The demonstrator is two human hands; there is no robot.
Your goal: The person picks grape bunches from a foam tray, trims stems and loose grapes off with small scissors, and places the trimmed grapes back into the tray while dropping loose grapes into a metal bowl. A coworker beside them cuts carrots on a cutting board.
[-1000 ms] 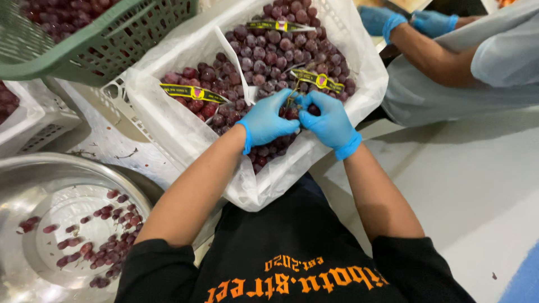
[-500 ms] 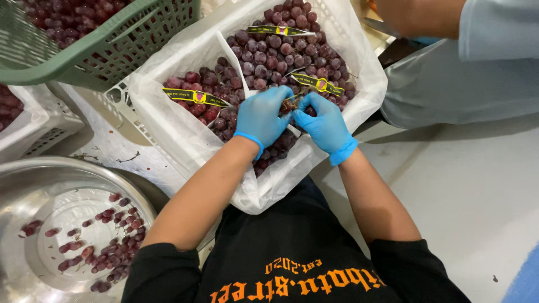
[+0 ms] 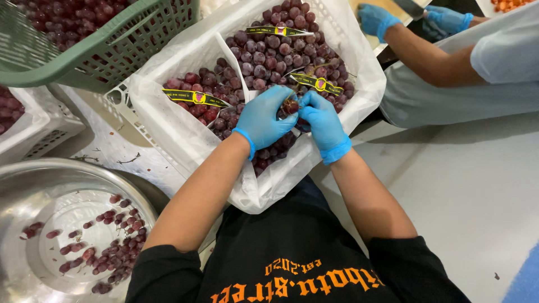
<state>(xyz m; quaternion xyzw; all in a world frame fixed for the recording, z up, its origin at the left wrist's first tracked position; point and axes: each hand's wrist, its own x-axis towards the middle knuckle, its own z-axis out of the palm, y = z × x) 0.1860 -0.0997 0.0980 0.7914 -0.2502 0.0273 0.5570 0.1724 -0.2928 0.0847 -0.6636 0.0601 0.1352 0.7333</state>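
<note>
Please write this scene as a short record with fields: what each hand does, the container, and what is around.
left hand: blue glove, on red grapes
right hand: blue glove, pinching same grapes
container: white crate, plastic liner, bunches with yellow-black bands
lower left: steel basin with loose grapes
upper left: green basket of grapes
upper right: another person's gloved hands

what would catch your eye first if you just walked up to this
Two blue-gloved hands, left hand and right hand, meet over a lined white crate heaped with dark red grapes, pinching one grape between them. At lower left, a steel bowl holds loose grapes.
</note>
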